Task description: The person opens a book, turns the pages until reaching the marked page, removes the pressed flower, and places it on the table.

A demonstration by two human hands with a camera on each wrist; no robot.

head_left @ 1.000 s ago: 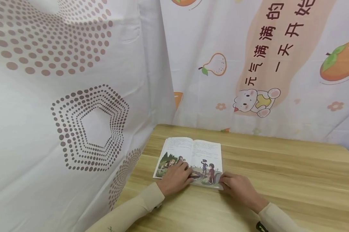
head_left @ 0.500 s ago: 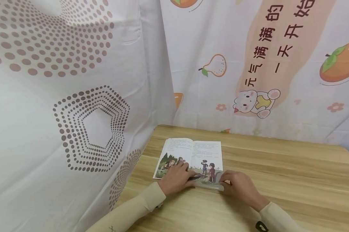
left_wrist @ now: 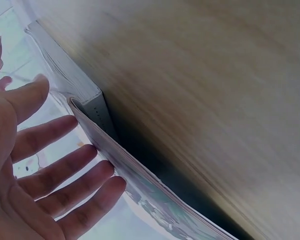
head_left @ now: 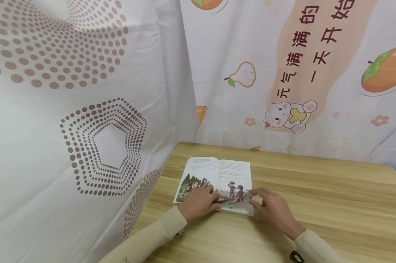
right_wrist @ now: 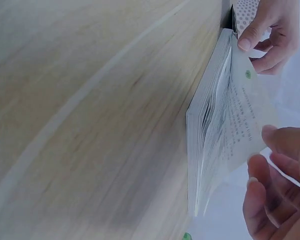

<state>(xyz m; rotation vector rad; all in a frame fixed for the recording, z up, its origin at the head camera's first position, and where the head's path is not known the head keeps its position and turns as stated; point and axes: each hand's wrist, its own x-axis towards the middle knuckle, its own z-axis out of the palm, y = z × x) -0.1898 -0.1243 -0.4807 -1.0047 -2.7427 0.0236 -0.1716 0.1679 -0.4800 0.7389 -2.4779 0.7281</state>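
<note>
An open book with printed text and cartoon pictures lies on the wooden table. My left hand rests on its lower left page near the spine. In the left wrist view, that hand's fingers are nearly straight against the page, with the thumb by the fold. At the lower right corner, my right hand pinches a single page between thumb and fingertips. That page is bent up and stands away from the thick stack of pages beneath it in the right wrist view.
The wooden table extends to the right of the book and in front of it. A white curtain with dotted patterns hangs along the left. Behind the table hangs another curtain with fruit prints and lettering.
My right hand has shifted slightly up along the page's outer edge, and the page's lower corner has lifted and curled, baring paper beneath. My left hand stays almost in place.
</note>
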